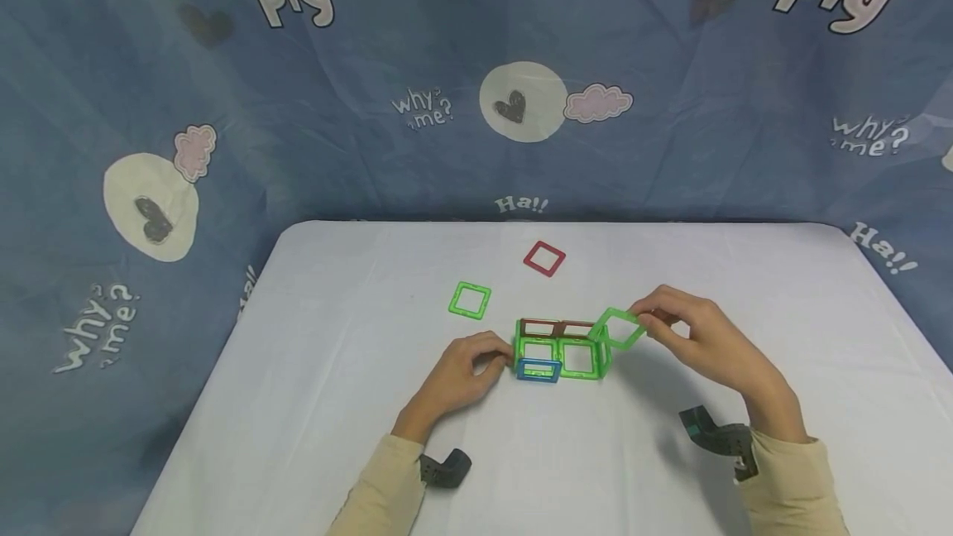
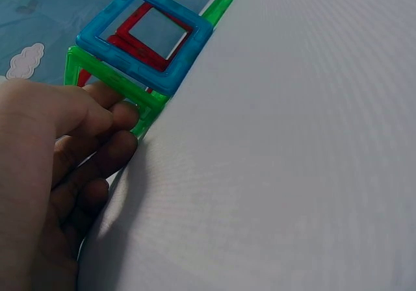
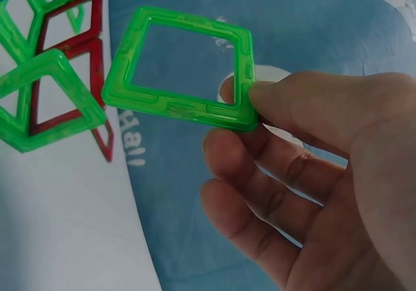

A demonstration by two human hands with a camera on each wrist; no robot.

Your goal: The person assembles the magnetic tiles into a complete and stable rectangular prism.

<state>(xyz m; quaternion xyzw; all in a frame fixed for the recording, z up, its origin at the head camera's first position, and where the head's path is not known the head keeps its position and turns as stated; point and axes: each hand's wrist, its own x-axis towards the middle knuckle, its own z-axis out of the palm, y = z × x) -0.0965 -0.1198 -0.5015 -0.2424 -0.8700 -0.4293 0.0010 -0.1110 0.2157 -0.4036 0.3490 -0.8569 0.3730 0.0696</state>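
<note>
A low box of see-through square magnetic tiles stands on the white table, with green tiles (image 1: 579, 376) at its base and ends. Red tiles (image 1: 538, 334) form its back side, and a blue tile (image 1: 539, 379) stands upright at the front left. At the left end, my left hand (image 1: 462, 370) pinches the green end tile (image 2: 110, 76) between thumb and fingers. My right hand (image 1: 696, 337) holds a loose green square tile (image 3: 185, 112) by one corner between thumb and forefinger. It hangs tilted over the box's right end, overlapping the green end tile (image 3: 65, 132) in the head view.
A green square tile (image 1: 452, 303) lies flat behind the box, to the left. Farther back lies a red square tile (image 1: 532, 263). The white table (image 1: 298, 404) ends at a blue printed cloth (image 1: 372, 40) behind it.
</note>
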